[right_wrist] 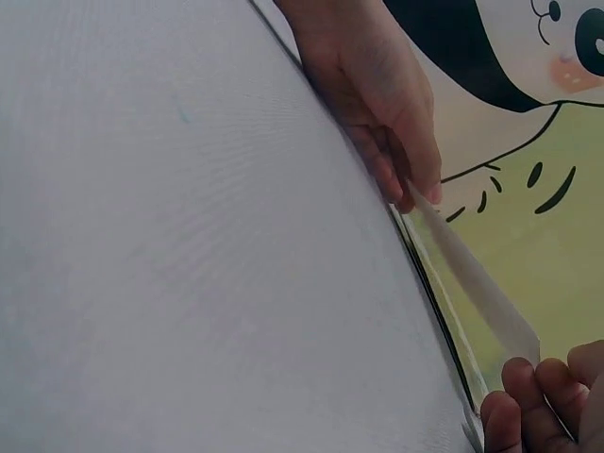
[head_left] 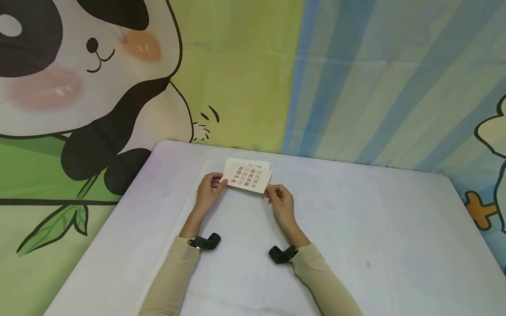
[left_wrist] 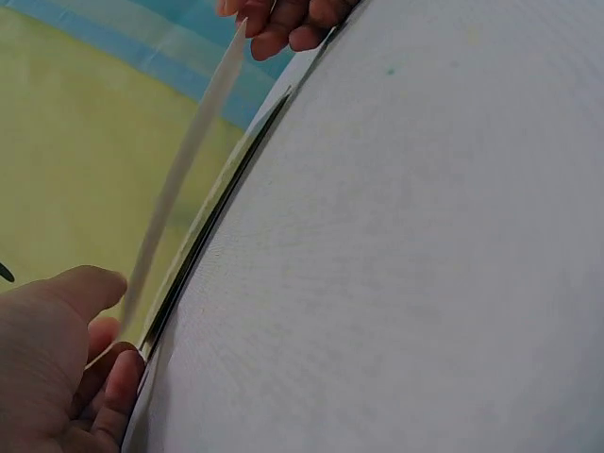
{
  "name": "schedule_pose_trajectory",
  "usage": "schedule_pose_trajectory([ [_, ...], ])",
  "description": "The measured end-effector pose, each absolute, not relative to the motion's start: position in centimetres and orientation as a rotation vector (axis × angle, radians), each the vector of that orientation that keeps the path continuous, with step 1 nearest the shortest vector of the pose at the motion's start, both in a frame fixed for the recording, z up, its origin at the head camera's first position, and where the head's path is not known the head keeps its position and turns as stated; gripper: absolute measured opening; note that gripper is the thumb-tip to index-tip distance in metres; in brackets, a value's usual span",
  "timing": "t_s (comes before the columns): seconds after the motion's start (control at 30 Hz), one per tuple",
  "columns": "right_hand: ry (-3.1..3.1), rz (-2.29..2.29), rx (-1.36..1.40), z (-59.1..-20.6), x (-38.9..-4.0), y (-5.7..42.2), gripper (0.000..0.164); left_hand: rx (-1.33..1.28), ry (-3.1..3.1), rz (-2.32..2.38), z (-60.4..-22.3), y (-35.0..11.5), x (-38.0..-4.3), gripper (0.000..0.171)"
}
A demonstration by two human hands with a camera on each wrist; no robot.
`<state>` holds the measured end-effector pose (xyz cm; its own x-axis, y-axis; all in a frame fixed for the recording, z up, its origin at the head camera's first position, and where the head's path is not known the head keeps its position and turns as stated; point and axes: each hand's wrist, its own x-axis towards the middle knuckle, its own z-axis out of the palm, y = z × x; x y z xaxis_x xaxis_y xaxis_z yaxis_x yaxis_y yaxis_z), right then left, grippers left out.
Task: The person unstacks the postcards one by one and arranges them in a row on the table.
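Note:
A pale card (head_left: 249,179) printed with rows of red and grey Chinese characters is held between both hands. My left hand (head_left: 207,193) pinches its left edge, thumb on top. At the near right corner, my right hand (head_left: 283,205) pinches the card between thumb and curled fingers. Beneath it lies another white card (head_left: 253,163) with black marks, mostly covered. Seen edge-on in the left wrist view, the held card (left_wrist: 189,156) is raised and tilted above a flat, dark-edged thing (left_wrist: 203,241) on the table. The same gap shows under the card (right_wrist: 477,278) in the right wrist view.
A white-covered table (head_left: 356,228) extends around the hands. Behind it hangs a printed backdrop (head_left: 241,74) with a panda at the left and blue stripes at the right. Each wrist wears a black camera, one on the left (head_left: 207,242) and one on the right (head_left: 281,254).

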<state>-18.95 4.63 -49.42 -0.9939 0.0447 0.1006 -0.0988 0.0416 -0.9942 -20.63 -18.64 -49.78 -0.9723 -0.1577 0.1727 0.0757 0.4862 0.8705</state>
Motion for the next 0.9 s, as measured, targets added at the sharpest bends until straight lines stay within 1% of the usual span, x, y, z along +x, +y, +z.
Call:
schedule_pose_trajectory([
  [0.07, -2.184, 2.119, 0.067, -49.4, -19.0, 4.7, 0.019, 0.067, -2.518, -1.483, -49.8, -18.7, -20.6, 0.037],
  [0.17, -2.198, 2.104, 0.088, -48.0, -18.2, 4.7, 0.019, 0.044, -2.540, -1.479, -49.8, -18.7, -20.6, 0.039],
  [0.3, -2.223, 2.100, 0.126, -45.9, -17.2, 4.7, 0.024, 0.009, -2.548, -1.459, -49.8, -18.7, -20.6, 0.043],
  [0.47, -2.234, 2.128, 0.194, -45.7, -17.2, 4.9, 0.044, -0.019, -2.550, -1.434, -49.9, -18.7, -20.5, 0.053],
  [0.53, -2.225, 2.125, 0.219, -45.8, -17.3, 5.0, 0.048, -0.039, -2.555, -1.423, -49.9, -18.7, -20.5, 0.059],
  [0.77, -2.150, 2.174, 0.262, -46.4, -17.8, 5.6, 0.049, -0.113, -2.606, -1.351, -49.6, -18.6, -20.5, 0.071],
  [0.9, -2.140, 2.200, 0.239, -46.8, -18.0, 5.8, 0.048, -0.111, -2.629, -1.359, -49.5, -18.5, -20.4, 0.073],
])
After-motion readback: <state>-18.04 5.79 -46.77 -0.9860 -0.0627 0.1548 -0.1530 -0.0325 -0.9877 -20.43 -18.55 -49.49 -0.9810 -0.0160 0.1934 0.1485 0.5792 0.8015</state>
